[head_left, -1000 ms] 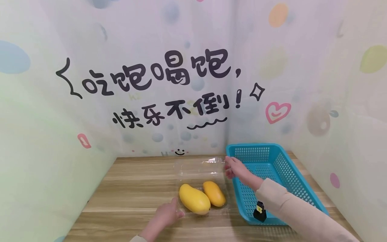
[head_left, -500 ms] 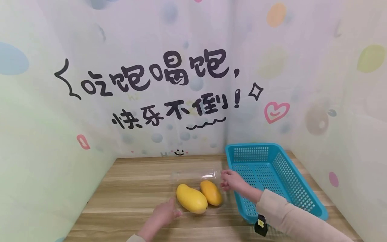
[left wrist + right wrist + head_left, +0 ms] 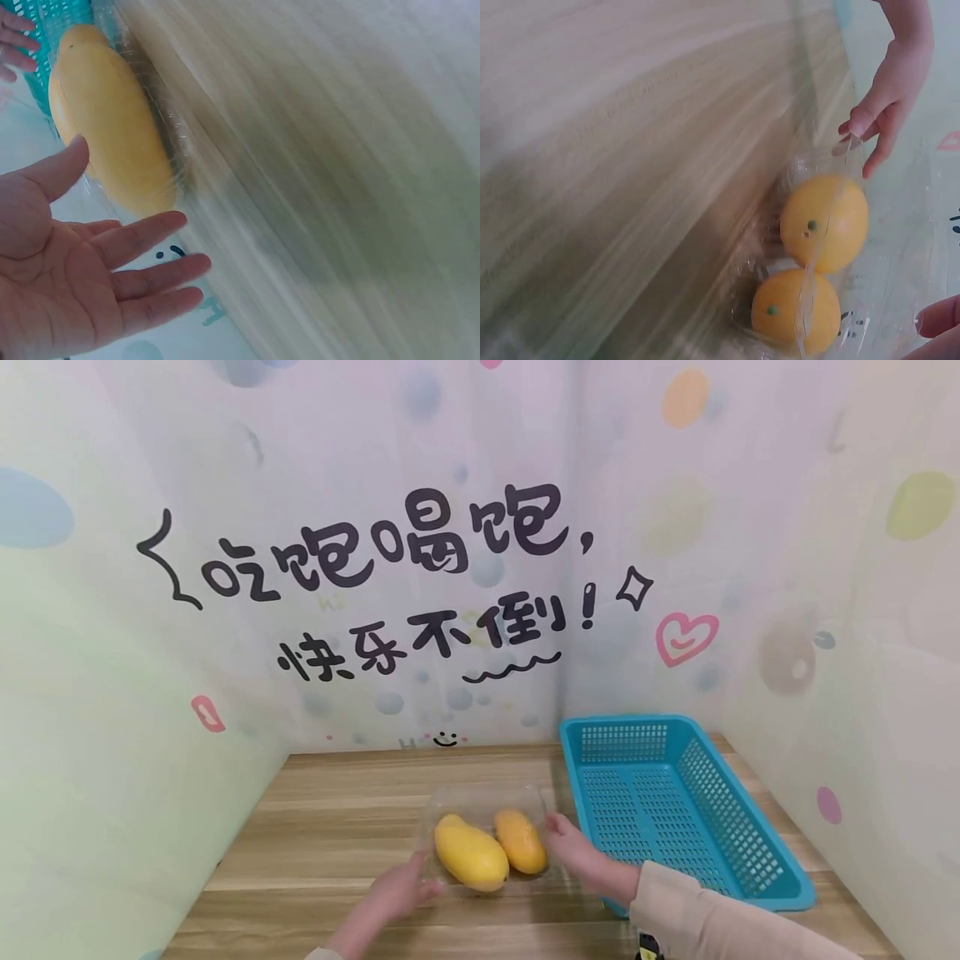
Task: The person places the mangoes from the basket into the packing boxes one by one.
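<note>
Two yellow mangoes, a larger one [image 3: 472,856] on the left and a smaller one [image 3: 521,842] on the right, lie inside a clear plastic box [image 3: 486,795]. Its see-through lid now leans over the fruit. My left hand [image 3: 397,887] is at the box's left side, palm toward it, fingers spread in the left wrist view, where one mango [image 3: 112,120] shows beyond the thumb. At the opposite side is my right hand [image 3: 581,853], fingers extended beside the wall. Only some of its fingers [image 3: 939,319] enter the right wrist view.
A blue perforated plastic basket [image 3: 626,742] stands to the right, close beside my right forearm. Both rest on a wooden tabletop [image 3: 337,810]. Behind the table hangs a printed curtain [image 3: 420,435] with dark lettering.
The box's lid has swung from standing open at the back down toward the mangoes. My right hand has come down with it toward the near side; the left hand has shifted slightly left.
</note>
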Tool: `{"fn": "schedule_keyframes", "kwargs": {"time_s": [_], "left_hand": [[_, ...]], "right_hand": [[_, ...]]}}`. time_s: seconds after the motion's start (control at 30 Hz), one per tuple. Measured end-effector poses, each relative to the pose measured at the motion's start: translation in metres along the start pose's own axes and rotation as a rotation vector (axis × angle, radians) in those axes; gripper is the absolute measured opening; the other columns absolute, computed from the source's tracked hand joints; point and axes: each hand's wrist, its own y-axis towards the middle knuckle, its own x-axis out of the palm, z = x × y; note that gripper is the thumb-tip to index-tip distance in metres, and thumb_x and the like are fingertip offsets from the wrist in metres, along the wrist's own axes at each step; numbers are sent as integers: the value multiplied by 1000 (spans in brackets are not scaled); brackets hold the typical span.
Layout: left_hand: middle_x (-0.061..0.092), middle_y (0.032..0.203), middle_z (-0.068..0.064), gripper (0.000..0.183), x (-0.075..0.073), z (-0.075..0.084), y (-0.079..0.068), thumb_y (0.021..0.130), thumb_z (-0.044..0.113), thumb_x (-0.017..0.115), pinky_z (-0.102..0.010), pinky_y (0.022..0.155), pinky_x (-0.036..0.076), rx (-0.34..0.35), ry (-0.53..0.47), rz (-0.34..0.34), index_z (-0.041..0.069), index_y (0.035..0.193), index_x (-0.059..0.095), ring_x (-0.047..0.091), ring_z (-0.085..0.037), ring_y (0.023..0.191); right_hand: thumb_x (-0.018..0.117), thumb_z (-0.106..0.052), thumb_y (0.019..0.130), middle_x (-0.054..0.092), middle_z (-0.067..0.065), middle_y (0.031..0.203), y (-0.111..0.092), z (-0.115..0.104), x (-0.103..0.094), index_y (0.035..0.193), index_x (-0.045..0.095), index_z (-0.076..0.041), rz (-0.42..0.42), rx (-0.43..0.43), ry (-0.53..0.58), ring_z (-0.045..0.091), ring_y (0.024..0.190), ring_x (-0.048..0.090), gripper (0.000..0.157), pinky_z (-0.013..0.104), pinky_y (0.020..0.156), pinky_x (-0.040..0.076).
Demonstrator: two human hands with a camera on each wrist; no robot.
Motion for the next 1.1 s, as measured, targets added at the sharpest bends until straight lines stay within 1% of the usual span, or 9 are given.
{"fn": "schedule_keyframes", "kwargs": {"time_s": [0.1,0.2,0.27,0.33,0.47,0.6,0.7,0.83,1.1], "left_hand": [[57,111,-33,72,0,-6,-1,82,31,65,-57,79,47,-22,-99,8,-9,133,34,58,-45,96],[48,122,-36,82,-1,-12,-2,80,36,67,-60,85,43,-50,-124,45,-11,136,28,50,-50,106],[48,122,-37,84,-3,-16,-2,80,35,67,-60,86,42,-52,-123,67,-11,137,26,50,-50,107],[49,120,-37,78,-5,-20,-1,84,29,64,-58,85,43,-44,-132,74,-13,137,25,52,-49,105],[52,116,-35,53,-10,-22,0,93,14,50,-55,84,45,-39,-228,71,-16,133,31,54,-46,104],[59,105,-29,41,-10,-19,1,96,9,36,-41,68,50,-86,-351,98,-17,128,37,59,-34,79],[61,94,-24,40,-8,-17,3,97,9,32,-30,55,45,-123,-422,139,-17,126,39,53,-22,61],[61,91,-21,38,-4,-14,4,98,13,33,-31,57,48,-134,-447,178,-15,121,45,56,-20,64],[62,95,-24,40,4,-13,8,96,18,44,-27,56,49,-81,-441,218,-17,117,47,58,-23,66]], "right_hand": [[35,-13,97,23,33,142,-4,3,5,139,19,11,0,8,36,49,129,23,51,60,102,25],[32,-16,98,21,33,142,-6,7,10,139,18,11,21,2,45,49,129,22,51,60,102,26],[31,-15,98,21,33,142,-7,10,14,139,18,11,39,-14,63,49,129,22,50,60,102,27],[29,-12,98,22,33,142,-7,13,18,139,19,11,60,-19,74,48,130,22,48,58,103,26],[30,-6,96,23,32,142,-6,20,24,138,20,10,112,5,90,48,130,22,47,58,104,24],[33,-1,92,24,32,141,-7,26,29,139,21,9,155,18,101,49,130,21,49,60,104,22],[34,0,91,23,32,142,-7,30,30,139,20,9,172,9,117,48,131,19,50,61,105,19],[31,-1,93,22,32,143,-5,36,31,139,19,8,168,6,121,48,132,18,49,60,106,19],[35,-1,91,20,33,142,-3,46,32,140,17,8,156,9,179,50,127,25,53,60,102,26]]}}
